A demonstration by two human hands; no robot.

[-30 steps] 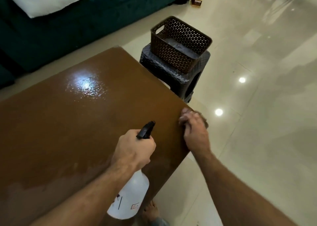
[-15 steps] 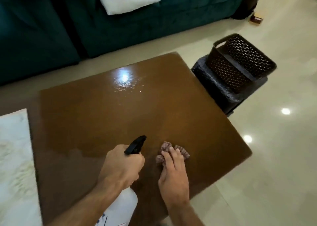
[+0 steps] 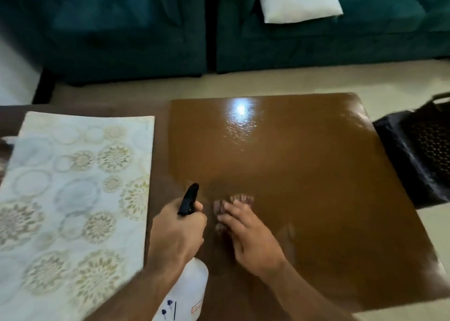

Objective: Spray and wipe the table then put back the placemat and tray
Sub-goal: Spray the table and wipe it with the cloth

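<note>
The brown table (image 3: 304, 165) shines wet across its right half. My left hand (image 3: 177, 233) grips a white spray bottle (image 3: 187, 294) with a black trigger head, held over the table's near edge. My right hand (image 3: 248, 233) presses a small brownish cloth (image 3: 233, 202) flat on the tabletop, just right of the bottle's nozzle. A white placemat (image 3: 73, 199) with gold and grey circle patterns lies on the table's left part. The dark perforated tray basket (image 3: 435, 140) sits on a dark stool at the far right, partly cut off.
A dark teal sofa (image 3: 146, 28) with a white pillow (image 3: 299, 1) runs along the far side of the table. The dark stool (image 3: 404, 160) stands against the table's right edge. Pale tiled floor lies between the sofa and the table.
My right hand has dragged the cloth leftward from the table's right edge toward its middle. My view has swung left, bringing the placemat in. The left hand keeps the bottle.
</note>
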